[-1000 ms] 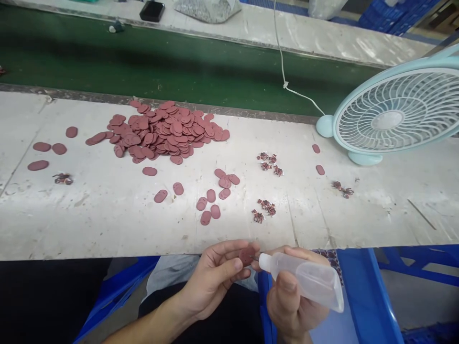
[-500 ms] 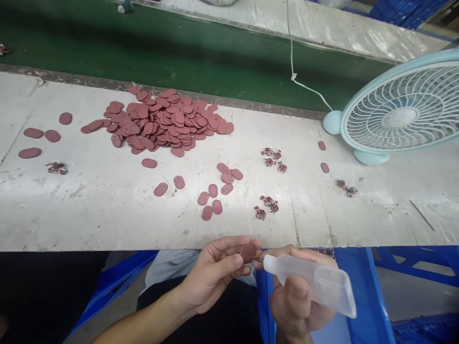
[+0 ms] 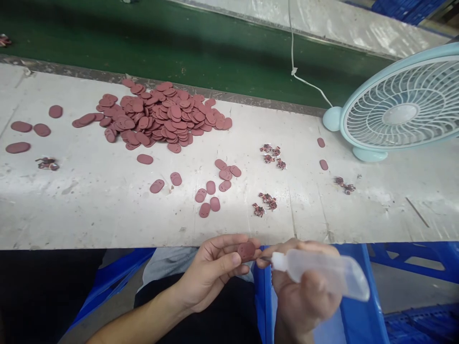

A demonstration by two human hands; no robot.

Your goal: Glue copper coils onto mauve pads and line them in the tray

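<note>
Between the thumb and fingers of my left hand [image 3: 211,274] is a reddish-brown oval disc [image 3: 246,251], held at the table's front edge. My right hand [image 3: 304,296] grips a translucent squeeze bottle [image 3: 324,272] with a white cap and a thin dark nozzle. The bottle lies tilted, its nozzle pointing left, close to the disc's right side; whether the tip touches the disc I cannot tell. On the table in front of my hands lie several loose oval discs [image 3: 204,209] and a cluster of small brown-and-white figures [image 3: 265,204].
A large pile of oval discs [image 3: 161,117] sits at the back of the white table [image 3: 107,210]. More small figures [image 3: 272,155] lie to its right. A light blue fan [image 3: 399,114] stands at the right, its cord crossing a green belt [image 3: 215,62]. A blue tub [image 3: 362,296] is below.
The squeeze bottle has shifted slightly right with my right hand, its nozzle a little farther from the disc. My left hand still holds the disc. The whole view has tilted slightly.
</note>
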